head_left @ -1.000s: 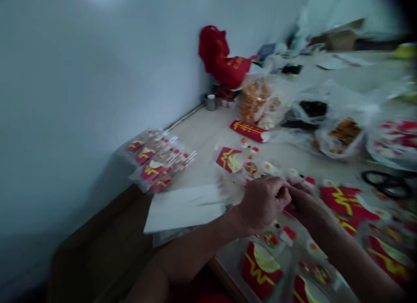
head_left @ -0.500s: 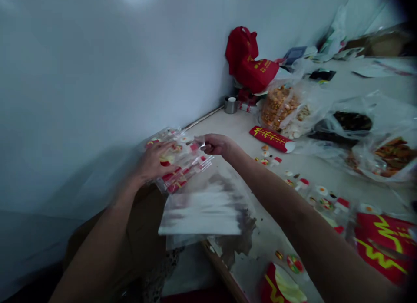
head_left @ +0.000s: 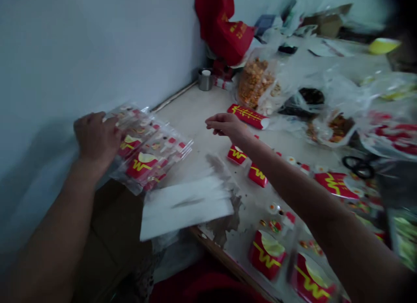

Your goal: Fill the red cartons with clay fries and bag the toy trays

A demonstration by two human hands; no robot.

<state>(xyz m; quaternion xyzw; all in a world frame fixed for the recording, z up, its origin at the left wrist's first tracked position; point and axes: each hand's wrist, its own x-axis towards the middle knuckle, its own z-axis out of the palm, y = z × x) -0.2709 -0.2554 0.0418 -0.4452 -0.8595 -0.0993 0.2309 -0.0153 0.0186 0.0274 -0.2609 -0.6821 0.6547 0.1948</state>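
Note:
At the wall side, my left hand (head_left: 97, 138) sits at the left edge of a pile of clear plastic packets (head_left: 154, 149), its fingers bent and apart. Inside the packets are red fry-box pieces with a yellow zigzag and small food-shaped pieces. My right hand (head_left: 226, 124) hovers over the table right of the pile, fingers closed together, and nothing shows in them. Below the pile, a stack of white sheets or flat bags (head_left: 187, 205) overhangs the table edge. More red fry-box pieces (head_left: 269, 255) lie under my right forearm.
A red sleeve-like pack (head_left: 249, 116) lies beyond my right hand. Farther back stand a metal cup (head_left: 205, 80), a red bag (head_left: 216, 29) and a bag of small orange pieces (head_left: 256, 83). Black-handled scissors (head_left: 359, 166) and open plastic bags (head_left: 339, 125) lie to the right.
My right hand has come off the clear packet and moved right of the pile. My left hand has shifted left to the pile's edge. The view has turned right and down.

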